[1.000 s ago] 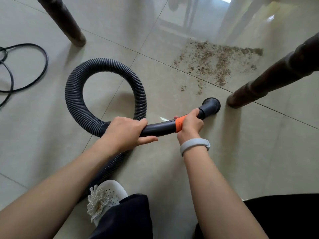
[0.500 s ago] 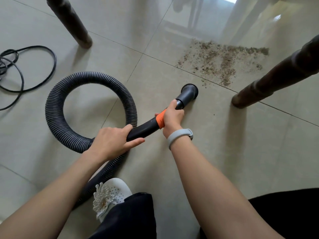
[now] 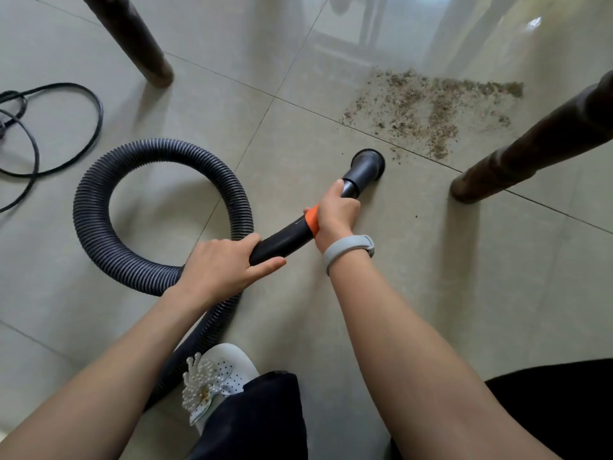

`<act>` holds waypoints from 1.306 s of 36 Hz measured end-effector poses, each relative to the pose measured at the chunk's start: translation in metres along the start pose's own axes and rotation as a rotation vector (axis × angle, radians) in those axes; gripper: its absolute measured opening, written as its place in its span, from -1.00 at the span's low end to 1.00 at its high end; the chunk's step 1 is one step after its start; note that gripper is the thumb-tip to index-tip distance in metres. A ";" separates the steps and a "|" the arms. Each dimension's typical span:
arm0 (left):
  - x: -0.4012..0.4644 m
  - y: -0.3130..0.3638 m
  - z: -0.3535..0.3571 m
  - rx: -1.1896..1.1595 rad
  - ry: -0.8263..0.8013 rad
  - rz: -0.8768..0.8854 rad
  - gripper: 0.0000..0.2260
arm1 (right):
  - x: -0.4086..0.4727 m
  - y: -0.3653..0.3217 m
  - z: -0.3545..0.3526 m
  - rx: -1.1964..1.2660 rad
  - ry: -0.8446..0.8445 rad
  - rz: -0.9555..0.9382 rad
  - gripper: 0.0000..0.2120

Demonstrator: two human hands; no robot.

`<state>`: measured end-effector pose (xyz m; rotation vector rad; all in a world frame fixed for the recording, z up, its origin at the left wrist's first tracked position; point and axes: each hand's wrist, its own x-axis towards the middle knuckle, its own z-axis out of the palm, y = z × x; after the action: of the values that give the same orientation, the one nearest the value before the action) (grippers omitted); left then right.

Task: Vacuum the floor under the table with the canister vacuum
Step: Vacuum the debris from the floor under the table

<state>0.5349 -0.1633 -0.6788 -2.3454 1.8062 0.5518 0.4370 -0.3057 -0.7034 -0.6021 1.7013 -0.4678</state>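
A black ribbed vacuum hose (image 3: 99,234) curls in a loop on the tiled floor and ends in a smooth black handle tube with an orange band (image 3: 311,222). My left hand (image 3: 222,267) grips the tube where it joins the hose. My right hand (image 3: 335,214) grips it at the orange band, just behind the round black nozzle (image 3: 366,166). The nozzle points down at the floor, a short way in front of a patch of brown crumbs and dirt (image 3: 428,107). The canister is out of view.
Two dark wooden table legs stand on the floor, one at the top left (image 3: 139,44) and one at the right (image 3: 517,151). A black power cord (image 3: 59,127) lies coiled at the left. My white shoe (image 3: 219,376) is beside the hose.
The nozzle has swung left and forward, and tipped down toward the floor near the dirt. The hose loop has shifted left and widened. Both hands keep their grip.
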 end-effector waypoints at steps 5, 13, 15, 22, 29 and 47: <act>0.005 0.006 -0.006 -0.002 -0.063 0.074 -0.26 | -0.001 0.013 -0.020 0.090 0.089 0.057 -0.61; -0.012 0.003 -0.003 -0.027 -0.158 0.183 -0.07 | -0.018 0.046 -0.040 0.157 0.229 0.140 -0.63; -0.012 0.005 -0.002 0.005 -0.178 0.193 -0.04 | -0.020 0.050 -0.043 0.171 0.250 0.154 -0.66; -0.004 0.015 0.004 0.013 -0.183 0.209 -0.28 | -0.019 0.043 -0.058 0.201 0.247 0.168 -0.67; 0.016 0.042 -0.005 0.034 -0.144 0.217 -0.49 | -0.004 0.018 -0.076 0.248 0.251 0.136 -0.62; 0.036 0.057 0.010 -0.018 -0.059 0.223 -0.55 | 0.022 -0.006 -0.083 0.216 0.134 0.007 -0.71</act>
<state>0.4862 -0.2080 -0.6947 -2.1271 2.0568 0.6587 0.3528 -0.3256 -0.6993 -0.4149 1.7499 -0.6902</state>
